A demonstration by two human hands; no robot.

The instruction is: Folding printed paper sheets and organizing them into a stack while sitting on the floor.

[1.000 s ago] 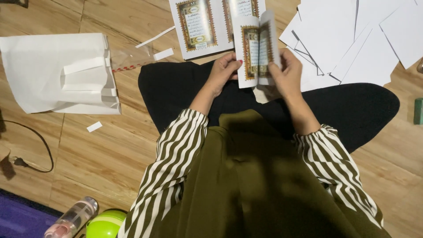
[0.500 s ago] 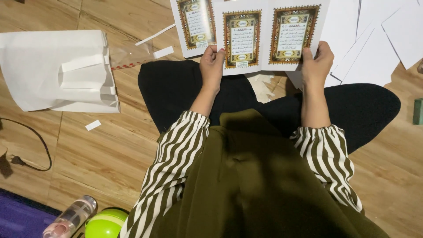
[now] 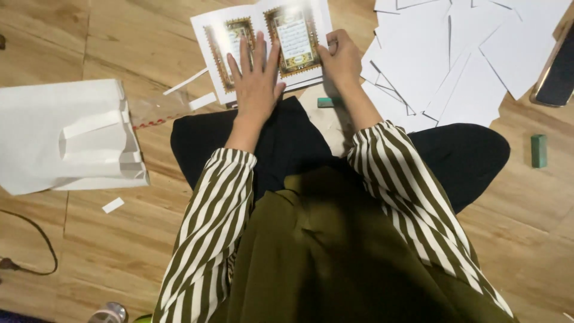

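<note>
Two hands on one printed sheet (image 3: 263, 45), lying on the wooden floor (image 3: 119, 251) just beyond the knees. Left hand (image 3: 256, 84): palm down, fingers spread and released, pressing the sheet flat. Right hand (image 3: 341, 60): fingers curled, grasping the sheet's right edge. Blank white cards (image 3: 454, 60) scattered at right; green eraser (image 3: 539, 150) far right.

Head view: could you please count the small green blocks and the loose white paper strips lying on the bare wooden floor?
Green blocks: 2
White paper strips: 3
Total: 5
</note>
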